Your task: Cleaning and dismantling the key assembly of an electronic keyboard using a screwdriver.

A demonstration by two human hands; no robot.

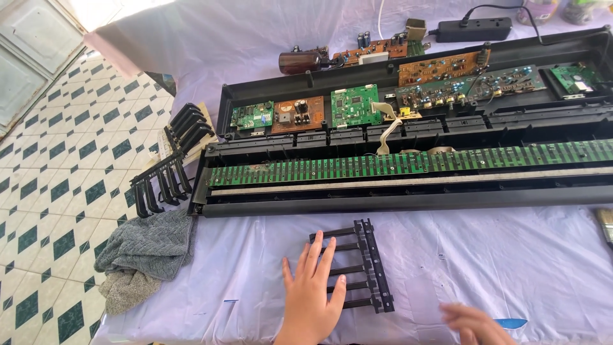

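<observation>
- Two bare hands are in view at the bottom edge, both over the pale lilac cloth that covers the table.
- Left hand: flat, palm down, fingers straight and slightly spread; the fingertips lie on the bars of a black key strip — pinching nothing.
- Right hand: blurred and partly cut off by the frame, resting low on the cloth just beside a small blue object; whether its fingers are spread or closed I cannot tell.
- One black key strip under the left hand: five black keys side by side, joined to a ridged rail along their right ends, lying flat on the cloth in front of the keyboard.
- One opened keyboard chassis, black, stretching from the left of the table out past the right edge; a single long green contact board runs along it.
- Circuit boards at the back of the chassis: at least three green ones and one brown one toward the left, more to the right — I cannot count those surely.
- More black key strips piled at the chassis's left end.
- One grey towel, crumpled at the table's left corner.
- One black power strip at the far edge.
</observation>
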